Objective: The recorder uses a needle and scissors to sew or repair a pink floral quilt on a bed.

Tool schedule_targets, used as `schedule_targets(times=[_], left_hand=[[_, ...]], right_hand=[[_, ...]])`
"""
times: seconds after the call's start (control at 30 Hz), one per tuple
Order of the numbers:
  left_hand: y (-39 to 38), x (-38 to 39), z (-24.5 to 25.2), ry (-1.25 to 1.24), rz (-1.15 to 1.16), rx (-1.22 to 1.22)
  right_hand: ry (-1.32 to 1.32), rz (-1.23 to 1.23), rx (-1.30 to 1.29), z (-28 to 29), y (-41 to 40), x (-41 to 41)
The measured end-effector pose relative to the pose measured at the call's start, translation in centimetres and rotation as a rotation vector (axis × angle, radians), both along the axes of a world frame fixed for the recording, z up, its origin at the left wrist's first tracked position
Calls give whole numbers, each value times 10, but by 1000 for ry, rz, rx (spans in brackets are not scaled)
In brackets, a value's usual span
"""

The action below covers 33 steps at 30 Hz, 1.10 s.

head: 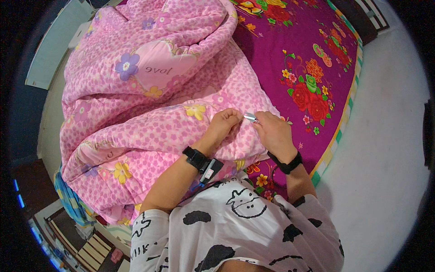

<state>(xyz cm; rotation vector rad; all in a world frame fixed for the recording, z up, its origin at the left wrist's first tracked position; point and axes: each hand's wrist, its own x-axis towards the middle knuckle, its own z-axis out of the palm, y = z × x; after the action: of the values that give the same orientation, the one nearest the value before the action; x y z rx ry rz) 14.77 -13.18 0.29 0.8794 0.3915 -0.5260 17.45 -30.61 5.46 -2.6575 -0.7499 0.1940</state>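
A pink quilt (159,129) with flower prints lies bunched in thick folds in front of me. Over its right part, my left hand (227,121) has its fingertips pinched together; whether something thin is between them is too small to tell. Just to the right, my right hand (273,131) grips a small metal cutting tool (250,117), which looks like scissors or a nail clipper. The tool's bright end points left and lies close beside my left fingertips. Both wrists wear black straps, the left one with a small dark device (211,170).
A purple flowered bed sheet (272,68) with a checked border spreads under and right of the quilt. Pale floor (380,129) lies beyond it. A blue and yellow cloth (69,197) hangs at the lower left, near a slatted wooden item (95,250).
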Motion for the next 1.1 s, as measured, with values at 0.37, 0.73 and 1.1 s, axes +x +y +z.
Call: schedule_targets(times=[0.37,0.73,1.1], left_hand=[[-1,2,-1,0,1,52],[1,0,-3,1,-16,9],[2,-1,-9,-47,-29,-13]], right_hand=[[-91,-19,-12,-6,11,-3],[-71,-35,60,-10,13,-9],[-66,-111,117,-18,15,-13]])
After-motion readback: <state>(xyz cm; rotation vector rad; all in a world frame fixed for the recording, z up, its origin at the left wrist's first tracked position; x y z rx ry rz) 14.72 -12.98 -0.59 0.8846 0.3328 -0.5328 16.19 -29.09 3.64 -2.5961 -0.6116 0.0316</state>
